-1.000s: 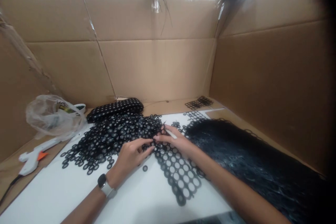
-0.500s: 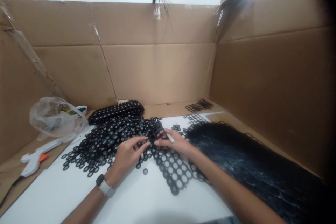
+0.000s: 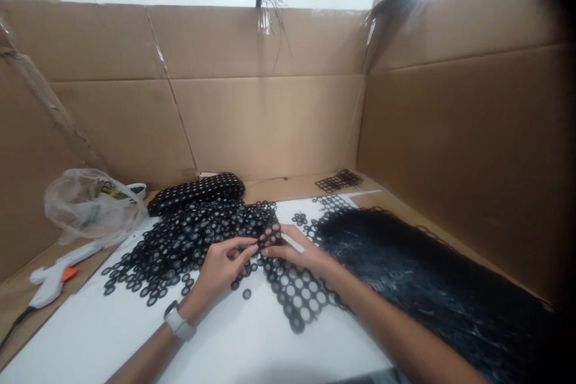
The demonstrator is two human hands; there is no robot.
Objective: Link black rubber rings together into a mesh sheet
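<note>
A mesh of joined black rings point(image 3: 296, 323) hangs down from my hands over the white board. My right hand point(image 3: 299, 247) grips its upper part with bent fingers. A thin white stick point(image 3: 292, 243) also lies in that hand, pointing down to the right. Thumb and forefinger of my left hand point(image 3: 222, 267), which has a watch point(image 3: 179, 321) at the wrist, pinch at the mesh's upper left edge, close to the right fingertips. The exact ring between those fingers is too small to make out. Behind the left hand spreads a heap of loose black rings point(image 3: 180, 246).
A large dark ring mesh point(image 3: 396, 264) covers the right side. At the left lie a white glue gun point(image 3: 51, 285) and a clear plastic bag point(image 3: 85, 210). A dotted black pouch point(image 3: 198, 192) rests behind the heap. Cardboard walls point(image 3: 270, 126) enclose the table.
The view has shifted slightly. My right hand has turned a little, so the white stick shows longer. Both hands stay together at the mesh edge.
</note>
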